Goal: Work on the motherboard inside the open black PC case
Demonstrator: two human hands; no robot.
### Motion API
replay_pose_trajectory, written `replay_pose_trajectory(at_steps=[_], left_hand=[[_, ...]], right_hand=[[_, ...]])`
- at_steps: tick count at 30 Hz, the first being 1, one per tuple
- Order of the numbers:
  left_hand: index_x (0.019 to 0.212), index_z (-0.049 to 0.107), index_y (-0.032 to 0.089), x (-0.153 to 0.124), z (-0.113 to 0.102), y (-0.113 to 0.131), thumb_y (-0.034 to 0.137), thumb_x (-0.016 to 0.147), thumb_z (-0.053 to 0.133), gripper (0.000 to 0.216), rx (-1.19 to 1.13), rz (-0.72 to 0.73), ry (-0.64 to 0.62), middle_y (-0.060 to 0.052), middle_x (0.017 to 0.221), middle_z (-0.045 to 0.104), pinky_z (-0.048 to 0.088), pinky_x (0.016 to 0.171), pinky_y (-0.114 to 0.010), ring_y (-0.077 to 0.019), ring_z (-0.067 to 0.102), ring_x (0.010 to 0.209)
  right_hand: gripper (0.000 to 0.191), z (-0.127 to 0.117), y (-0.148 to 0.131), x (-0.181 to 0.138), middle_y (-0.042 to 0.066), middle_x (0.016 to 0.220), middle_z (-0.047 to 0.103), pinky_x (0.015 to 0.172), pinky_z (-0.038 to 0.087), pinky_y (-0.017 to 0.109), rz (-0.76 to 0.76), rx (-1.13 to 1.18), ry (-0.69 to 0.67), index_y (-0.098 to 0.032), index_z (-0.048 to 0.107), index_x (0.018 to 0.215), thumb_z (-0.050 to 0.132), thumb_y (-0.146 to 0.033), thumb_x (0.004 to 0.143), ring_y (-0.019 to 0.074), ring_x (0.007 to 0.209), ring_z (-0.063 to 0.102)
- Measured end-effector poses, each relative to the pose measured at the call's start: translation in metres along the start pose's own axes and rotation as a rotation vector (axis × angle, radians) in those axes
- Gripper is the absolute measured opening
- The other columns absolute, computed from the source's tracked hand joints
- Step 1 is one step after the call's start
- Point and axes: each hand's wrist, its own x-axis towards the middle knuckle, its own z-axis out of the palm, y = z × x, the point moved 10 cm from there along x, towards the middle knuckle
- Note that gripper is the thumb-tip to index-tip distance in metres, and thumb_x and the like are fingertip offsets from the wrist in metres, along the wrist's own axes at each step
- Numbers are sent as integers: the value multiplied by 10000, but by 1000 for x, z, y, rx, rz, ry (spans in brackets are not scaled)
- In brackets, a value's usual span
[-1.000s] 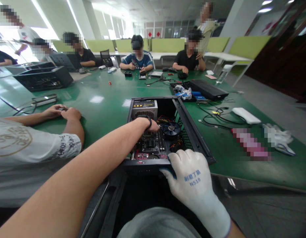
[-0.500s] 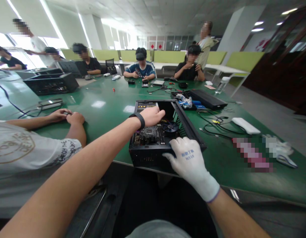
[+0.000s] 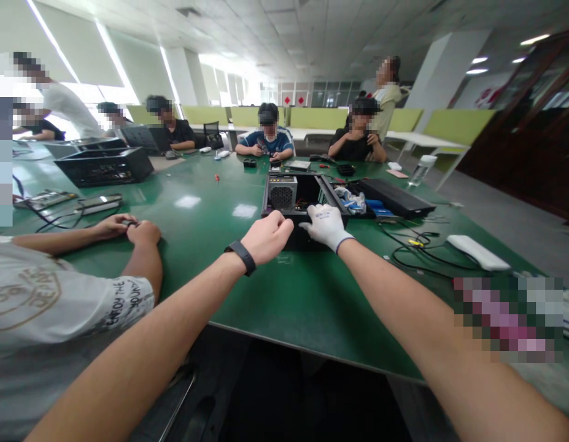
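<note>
Brace the computer case (image 3: 304, 241) squarely: your right hand (image 3: 325, 226) clasps its near edge; whether your curled left hand (image 3: 268, 236) grips is unclear.

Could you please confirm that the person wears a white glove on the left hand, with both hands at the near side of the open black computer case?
Not quite: the head view shows the white glove on the right hand; the left hand is bare. Both hands are indeed at the near side of the open black computer case.

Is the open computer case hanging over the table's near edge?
No, a stretch of bare green tabletop shows between the computer case and that edge.
</note>
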Motion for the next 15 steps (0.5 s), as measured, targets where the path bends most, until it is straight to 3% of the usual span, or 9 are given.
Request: replay_pose_trajectory(at_steps=[7, 15], left_hand=[[803, 529, 217, -5, 20, -25, 382, 941, 379, 263, -51, -46, -54, -19, 740, 638, 377, 644, -291, -178, 552, 692], [787, 497, 223, -2, 41, -49, 381, 941, 376, 251, -118, -80, -88, -11, 742, 637, 398, 660, -294, -173, 563, 704]], right_hand=[[424, 26, 12, 70, 93, 1267, 588, 922, 509, 455, 9, -5, -29, -181, 571, 1261, 584, -440, 925, 221, 1090, 596], [435, 51, 20, 110, 100, 1291, 575, 934, 503, 463, 38, 5, -50, -180, 563, 1276, 590, -432, 922, 229, 1112, 587]])
